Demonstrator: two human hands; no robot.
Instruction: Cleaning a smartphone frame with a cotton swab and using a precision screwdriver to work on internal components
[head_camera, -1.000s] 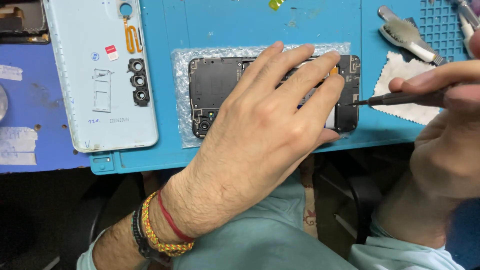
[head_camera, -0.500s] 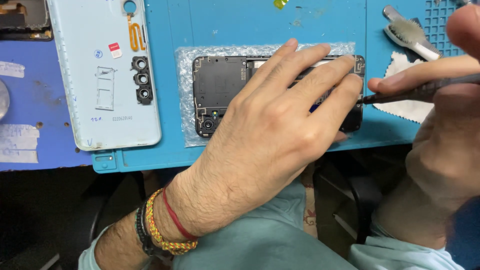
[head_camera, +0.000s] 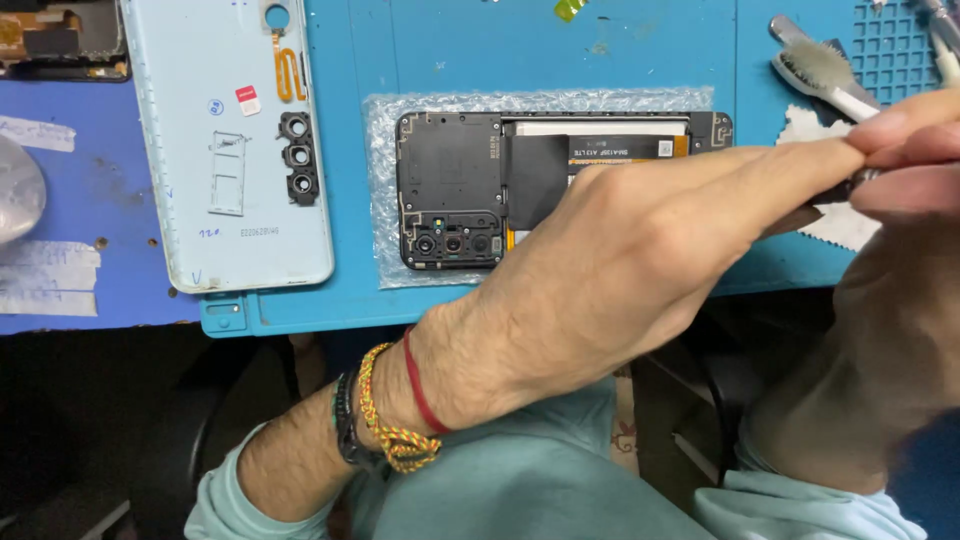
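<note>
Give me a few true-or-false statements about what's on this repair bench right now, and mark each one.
1. The opened phone lies on a sheet of bubble wrap. True.
2. The pale blue back cover sits to the right of the opened phone. False: it lies to its left.
3. The left hand wears a glove. False: it is bare, with wrist bands behind it.
4. The work mat is blue. True.
5. The right hand pinches a thin dark tool. True.

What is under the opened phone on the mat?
A sheet of bubble wrap lies under the phone, on the blue mat. The left hand covers the phone's right part, so what lies beneath there cannot be seen.
</note>
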